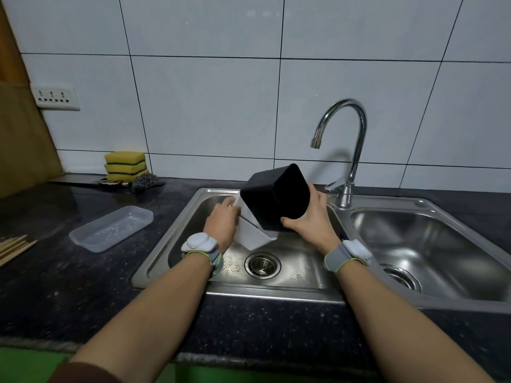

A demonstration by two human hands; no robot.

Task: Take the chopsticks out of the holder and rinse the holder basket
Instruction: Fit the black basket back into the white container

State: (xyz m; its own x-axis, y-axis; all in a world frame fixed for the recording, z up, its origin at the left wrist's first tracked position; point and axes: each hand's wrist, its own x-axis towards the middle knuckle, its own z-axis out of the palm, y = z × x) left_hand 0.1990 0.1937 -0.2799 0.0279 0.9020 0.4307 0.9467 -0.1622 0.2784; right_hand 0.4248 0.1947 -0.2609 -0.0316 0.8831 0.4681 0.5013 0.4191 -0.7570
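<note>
we count two hands, the left hand and the right hand, each with one grey wristband. at centre we see one black basket and one white holder. two sink basins, one tap, two yellow sponges upper left, one clear tray, and several chopsticks at the left edge, too cropped to number.

The chopsticks run off the left edge; the left hand's fingertips hide behind the white holder
</note>
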